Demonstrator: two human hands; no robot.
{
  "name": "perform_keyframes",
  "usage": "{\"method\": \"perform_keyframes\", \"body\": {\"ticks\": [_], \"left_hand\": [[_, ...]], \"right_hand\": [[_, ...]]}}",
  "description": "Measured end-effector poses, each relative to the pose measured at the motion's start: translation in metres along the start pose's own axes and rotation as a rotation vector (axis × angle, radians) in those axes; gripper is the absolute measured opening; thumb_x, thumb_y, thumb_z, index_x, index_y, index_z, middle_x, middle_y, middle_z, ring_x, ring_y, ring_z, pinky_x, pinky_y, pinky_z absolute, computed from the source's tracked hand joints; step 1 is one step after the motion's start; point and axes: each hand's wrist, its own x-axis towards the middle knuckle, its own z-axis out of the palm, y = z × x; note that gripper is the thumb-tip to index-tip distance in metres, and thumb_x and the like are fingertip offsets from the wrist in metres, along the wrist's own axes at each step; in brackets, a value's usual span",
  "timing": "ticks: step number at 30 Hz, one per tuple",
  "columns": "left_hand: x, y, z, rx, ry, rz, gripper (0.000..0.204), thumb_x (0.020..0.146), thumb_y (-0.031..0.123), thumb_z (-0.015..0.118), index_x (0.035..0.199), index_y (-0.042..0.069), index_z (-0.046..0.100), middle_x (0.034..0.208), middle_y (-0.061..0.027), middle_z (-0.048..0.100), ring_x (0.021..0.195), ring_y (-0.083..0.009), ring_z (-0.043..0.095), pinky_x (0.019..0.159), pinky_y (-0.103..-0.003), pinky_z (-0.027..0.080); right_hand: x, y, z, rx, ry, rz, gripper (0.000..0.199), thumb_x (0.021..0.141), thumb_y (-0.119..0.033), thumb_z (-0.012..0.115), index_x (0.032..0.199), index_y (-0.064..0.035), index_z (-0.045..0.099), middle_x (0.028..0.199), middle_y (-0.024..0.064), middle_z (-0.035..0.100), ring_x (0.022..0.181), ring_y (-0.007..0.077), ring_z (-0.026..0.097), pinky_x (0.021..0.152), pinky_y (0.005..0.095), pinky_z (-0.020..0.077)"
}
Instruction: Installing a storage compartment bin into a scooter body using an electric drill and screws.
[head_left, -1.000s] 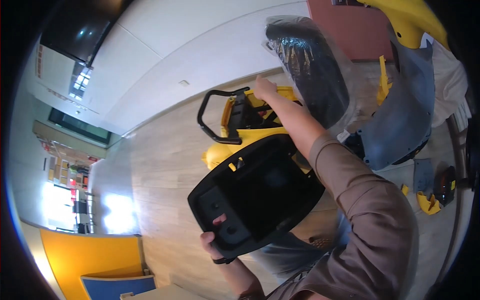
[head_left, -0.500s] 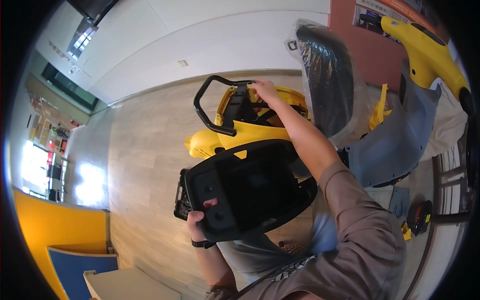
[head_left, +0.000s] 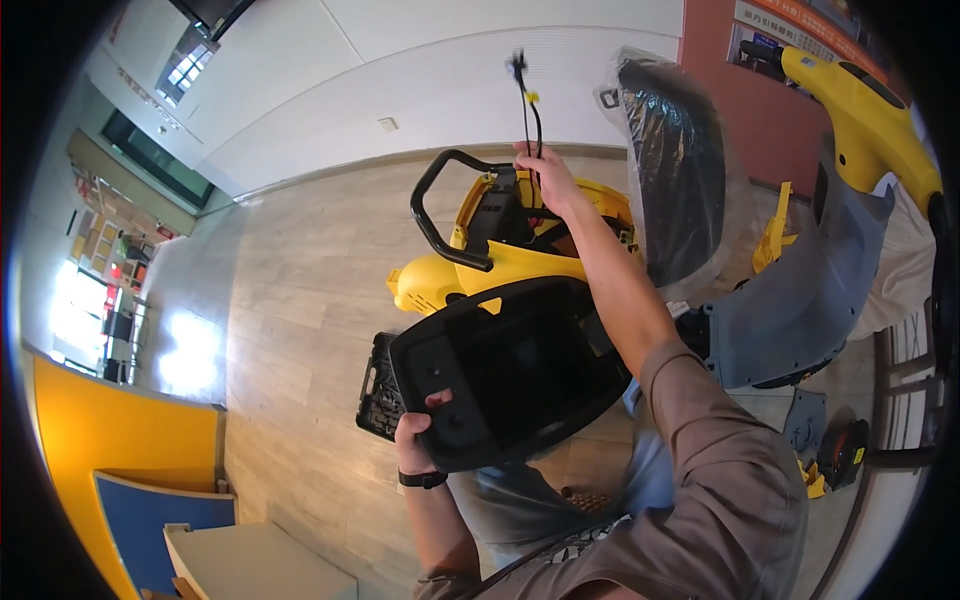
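Black rounded tray (head_left: 530, 370) (recessed), thin cable (head_left: 540, 125)

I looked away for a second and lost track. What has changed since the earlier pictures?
The right hand now holds a black cable, its loose end raised toward the top of the picture; no cable showed at that hand before. The left hand still grips the black tub by its edge, and the yellow body with its black handle stays beyond it.
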Motion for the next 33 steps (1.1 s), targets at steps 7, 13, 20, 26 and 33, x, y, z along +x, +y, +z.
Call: {"method": "perform_keyframes", "body": {"ticks": [7, 13, 20, 26, 33], "left_hand": [[0.006, -0.014, -0.016, -0.038, -0.027, 0.021, 0.051, 0.075, 0.019, 0.057, 0.119, -0.006, 0.060, 0.108, -0.0147, 0.069, 0.101, -0.0260, 0.065, 0.095, -0.039, 0.053], [0.011, -0.016, -0.028, -0.015, -0.130, -0.014, 0.048, 0.074, 0.025, 0.058, 0.109, -0.008, 0.064, 0.113, -0.0173, 0.066, 0.107, -0.0291, 0.062, 0.099, -0.041, 0.050], [0.043, 0.028, -0.029, -0.055, -0.128, -0.199, 0.046, 0.071, 0.025, 0.055, 0.104, -0.006, 0.064, 0.100, -0.0146, 0.067, 0.093, -0.0281, 0.065, 0.086, -0.038, 0.055], [0.058, 0.038, -0.011, -0.094, -0.168, -0.230, 0.037, 0.072, 0.023, 0.055, 0.098, -0.003, 0.062, 0.096, -0.0116, 0.065, 0.089, -0.0273, 0.063, 0.085, -0.039, 0.056], [0.080, 0.064, 0.007, -0.238, -0.247, -0.347, 0.045, 0.076, 0.025, 0.055, 0.109, -0.005, 0.058, 0.090, -0.0073, 0.062, 0.087, -0.0255, 0.062, 0.082, -0.039, 0.056]], "right_hand": [[-0.041, -0.065, 0.049, -0.943, -0.174, -0.371, 0.028, 0.088, -0.023, 0.066, 0.109, -0.0057, 0.060, 0.093, 0.0135, 0.069, 0.089, 0.0314, 0.066, 0.081, 0.0412, 0.0504], [-0.101, -0.046, 0.038, -1.352, -0.646, -0.203, 0.035, 0.080, -0.037, 0.067, 0.110, -0.0192, 0.064, 0.101, 0.0137, 0.069, 0.099, 0.0310, 0.064, 0.085, 0.0419, 0.0477], [-0.102, -0.050, 0.025, -1.067, -0.819, 0.055, 0.028, 0.093, -0.027, 0.054, 0.107, -0.0057, 0.065, 0.105, 0.0089, 0.065, 0.104, 0.0223, 0.058, 0.096, 0.0347, 0.0411], [-0.104, -0.044, 0.006, -0.977, -0.929, 0.068, 0.023, 0.093, -0.024, 0.058, 0.103, -0.0055, 0.066, 0.103, 0.0096, 0.064, 0.104, 0.0223, 0.058, 0.095, 0.0332, 0.0431], [-0.105, -0.044, -0.006, -0.812, -0.881, 0.048, 0.027, 0.092, -0.027, 0.064, 0.106, -0.0048, 0.065, 0.100, 0.0061, 0.062, 0.100, 0.0175, 0.056, 0.094, 0.0320, 0.0422]]}}
